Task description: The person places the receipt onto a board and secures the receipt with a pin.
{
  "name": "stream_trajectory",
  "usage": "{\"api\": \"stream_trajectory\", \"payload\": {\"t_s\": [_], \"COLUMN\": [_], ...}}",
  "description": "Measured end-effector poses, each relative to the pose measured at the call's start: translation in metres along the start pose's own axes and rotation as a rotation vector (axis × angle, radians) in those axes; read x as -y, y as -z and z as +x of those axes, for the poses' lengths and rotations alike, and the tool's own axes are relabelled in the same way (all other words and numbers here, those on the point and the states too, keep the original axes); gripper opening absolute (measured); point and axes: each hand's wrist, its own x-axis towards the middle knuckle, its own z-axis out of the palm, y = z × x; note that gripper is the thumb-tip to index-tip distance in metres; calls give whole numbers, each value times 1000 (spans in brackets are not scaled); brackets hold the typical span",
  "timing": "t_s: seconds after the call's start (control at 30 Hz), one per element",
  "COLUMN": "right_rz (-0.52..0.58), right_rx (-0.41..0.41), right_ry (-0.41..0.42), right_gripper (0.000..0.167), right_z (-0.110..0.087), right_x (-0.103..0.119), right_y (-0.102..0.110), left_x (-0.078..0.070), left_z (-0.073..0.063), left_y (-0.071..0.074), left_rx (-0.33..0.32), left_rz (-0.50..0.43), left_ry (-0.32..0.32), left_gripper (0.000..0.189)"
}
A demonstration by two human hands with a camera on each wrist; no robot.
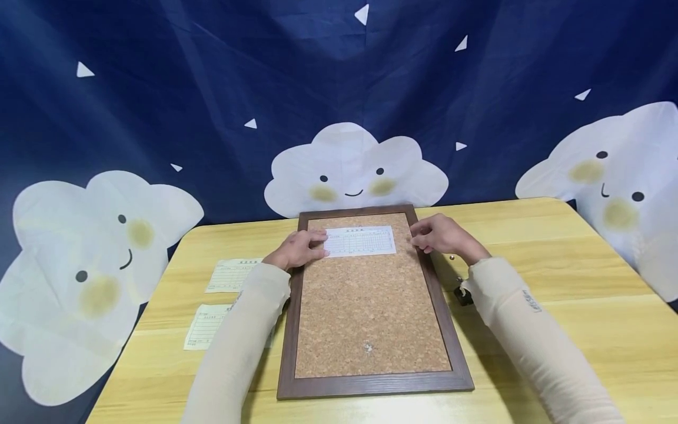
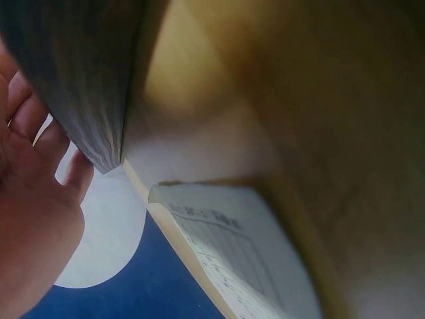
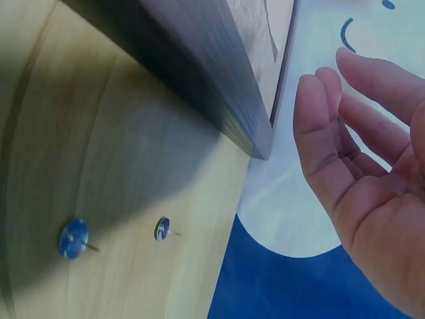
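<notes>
A white printed paper slip [image 1: 360, 241] lies across the upper part of a cork board [image 1: 371, 306] with a dark brown wooden frame [image 1: 376, 386]. My left hand [image 1: 303, 248] reaches over the frame's left side, its fingers resting on the slip's left end. In the left wrist view the left hand [image 2: 40, 173] is partly behind the frame edge. My right hand [image 1: 442, 234] is over the frame's upper right side, fingers loosely bent, a short way from the slip. The right wrist view shows the right hand [image 3: 372, 173] with no object visible between its fingers.
Two thumbtacks lie right of the board: one thumbtack [image 3: 74, 239] and a smaller-looking thumbtack [image 3: 162, 228], points sideways. A small black object [image 1: 463, 294] is near the right sleeve. Left of the board lie an upper slip [image 1: 230, 275] and a lower slip [image 1: 203, 327], partly under the left arm.
</notes>
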Motion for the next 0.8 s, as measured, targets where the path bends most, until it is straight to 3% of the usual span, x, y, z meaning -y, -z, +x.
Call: {"api": "stream_trajectory", "payload": {"t_s": [0.3, 0.53, 0.8], "right_rz": [-16, -48, -57], "right_rx": [-3, -14, -5], "right_ry": [-3, 42, -22], "right_gripper": [39, 41, 27], "right_z": [-8, -17, -20], "right_x": [-3, -6, -17], "right_y": [9, 19, 22], "left_x": [-1, 1, 0], "left_z": [-1, -2, -2], "left_y": [0, 0, 0], "left_rx": [-12, -12, 2], "left_rz": [10, 1, 0], "left_ry": [-1, 4, 2], "left_gripper": [54, 54, 53]}}
